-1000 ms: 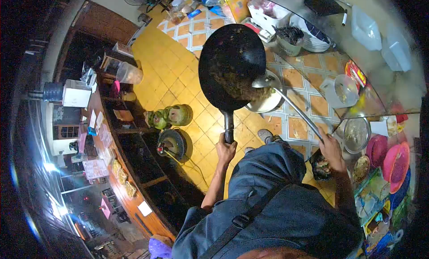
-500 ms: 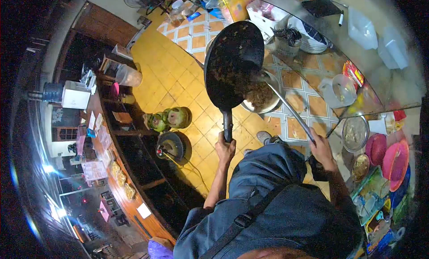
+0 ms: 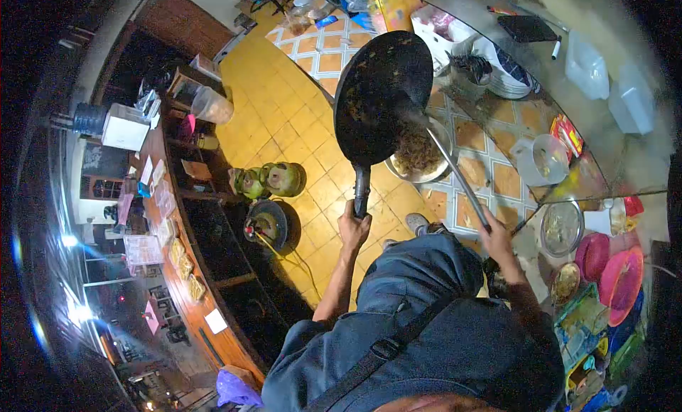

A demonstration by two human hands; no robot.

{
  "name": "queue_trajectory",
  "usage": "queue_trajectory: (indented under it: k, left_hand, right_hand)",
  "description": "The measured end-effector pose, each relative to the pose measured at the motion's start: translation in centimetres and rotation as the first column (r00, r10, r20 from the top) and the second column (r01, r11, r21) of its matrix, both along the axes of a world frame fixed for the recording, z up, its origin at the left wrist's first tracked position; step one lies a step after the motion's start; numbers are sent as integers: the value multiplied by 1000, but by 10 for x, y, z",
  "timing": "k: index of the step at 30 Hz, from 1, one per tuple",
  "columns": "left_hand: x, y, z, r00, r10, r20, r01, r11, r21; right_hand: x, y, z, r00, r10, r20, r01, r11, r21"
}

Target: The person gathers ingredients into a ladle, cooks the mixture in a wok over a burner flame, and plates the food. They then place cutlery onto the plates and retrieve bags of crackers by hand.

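Red-and-yellow packet (image 3: 566,136): print unreadable (too small and blurred)
White card (image 3: 215,320): nothing legible
Green cylinder (image 3: 288,179): no readable marking

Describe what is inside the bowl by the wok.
The bowl holds dark brown food. The wok and ladle handle cover part of it; what lies behind them cannot be seen.

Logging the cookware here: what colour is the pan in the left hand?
The pan is black, clearest in the head view.

My left fingers (image 3: 352,221) are curled into a grip, the bare forearm (image 3: 334,288) slanting up to them; well to their right, my right fingers (image 3: 491,231) curl too, wrist (image 3: 509,264) just behind.
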State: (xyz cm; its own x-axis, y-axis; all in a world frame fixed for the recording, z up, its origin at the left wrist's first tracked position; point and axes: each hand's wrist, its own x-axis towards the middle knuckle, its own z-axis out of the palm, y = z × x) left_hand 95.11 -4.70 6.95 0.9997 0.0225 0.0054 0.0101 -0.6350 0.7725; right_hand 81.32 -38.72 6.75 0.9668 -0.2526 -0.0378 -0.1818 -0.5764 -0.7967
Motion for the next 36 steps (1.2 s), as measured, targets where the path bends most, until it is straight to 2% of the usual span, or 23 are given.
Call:
queue_trajectory:
  k: [1, 3, 4, 6, 8, 10, 11, 13, 14, 16, 18, 19, 21, 22, 23, 24, 26, 27, 29, 30, 31, 33, 36]
  left_hand:
    - [0, 0, 3, 1000, -2, 5, 2, 999, 32]
    - [0, 0, 7, 999, -1, -52, 2, 1000, 31]
    - [-1, -1, 8, 994, -6, -107, 10, 999, 33]
    - [-1, -2, 7, 993, -8, -116, 10, 1000, 12]
    - [3, 0, 3, 993, -7, -114, 6, 1000, -5]
    - [3, 5, -7, 997, -34, -72, 32, 999, -26]
    - [2, 4, -4, 997, -16, -70, 14, 999, -31]
    - [-1, 5, 4, 989, 3, -149, 3, 999, 41]
    - [-1, 6, 4, 989, 5, -147, 1, 999, 40]
    - [-7, 6, -1, 989, 4, -146, 2, 999, 44]
    - [-9, 5, -5, 993, -6, -117, 5, 1000, -8]
    - [-13, 2, -2, 996, -14, -87, 10, 999, -53]
    - [-18, -2, 6, 992, 8, -128, -12, 999, -36]
    - [-13, -5, 12, 988, 24, -152, -27, 999, -19]
    - [-10, -4, 13, 989, 35, -144, -38, 999, -19]
    - [-9, -2, 14, 992, 20, -121, -24, 999, -29]
    - [-10, 1, 17, 990, 25, -136, -27, 1000, -12]
    - [-10, 2, 15, 990, 34, -136, -37, 999, -16]
    - [-11, 6, 7, 989, 54, -139, -58, 998, -27]
    - [-13, 8, 4, 989, 67, -135, -73, 997, -39]
    - [-15, 8, 7, 987, 68, -142, -75, 996, -42]
    - [-17, 5, 16, 989, 76, -130, -83, 996, -46]
    - [-19, 4, 14, 996, 69, -65, -74, 993, -87]
  right_hand:
    - [14, 13, -11, 997, -51, 60, 37, 977, 209]
    - [44, 37, -15, 981, -21, 194, 2, 995, 98]
    - [46, 34, -19, 981, -9, 193, -9, 996, 92]
    - [51, 29, -25, 993, 44, 106, -35, 996, -83]
    - [33, -6, -38, 985, 78, -153, -136, 897, -420]
    - [-2, -47, -62, 965, 239, 108, -124, 779, -614]
    - [-7, -48, -50, 960, 257, 108, -137, 774, -619]
    - [-10, -36, 7, 981, 54, -186, -106, 953, -282]
    - [-1, -26, 19, 974, 28, -226, -75, 976, -202]
    - [17, -7, -26, 994, 13, 112, -14, 1000, 2]
    - [53, 26, -5, 999, -38, 33, 33, 988, 152]
    - [63, 35, 3, 997, -5, -78, 14, 993, 120]
    - [65, 34, -6, 997, 81, 14, -79, 993, -83]
    - [60, 22, -13, 996, 85, 19, -83, 993, -85]
    - [48, 0, -22, 983, 173, 54, -143, 925, -351]
    - [32, -18, -30, 962, 264, 61, -179, 788, -590]
    - [-6, -46, -20, 984, 148, -101, -179, 864, -471]
    - [-17, -49, -9, 982, 158, -102, -188, 860, -474]
    - [-28, -49, 7, 963, 31, -268, -158, 868, -470]
    - [-25, -43, 10, 979, 49, -196, -120, 921, -370]
    - [-16, -31, 12, 978, 50, -203, -125, 919, -373]
    - [13, -6, 10, 993, 11, -118, -39, 972, -233]
    - [38, 6, -15, 999, 47, -7, -47, 957, -286]
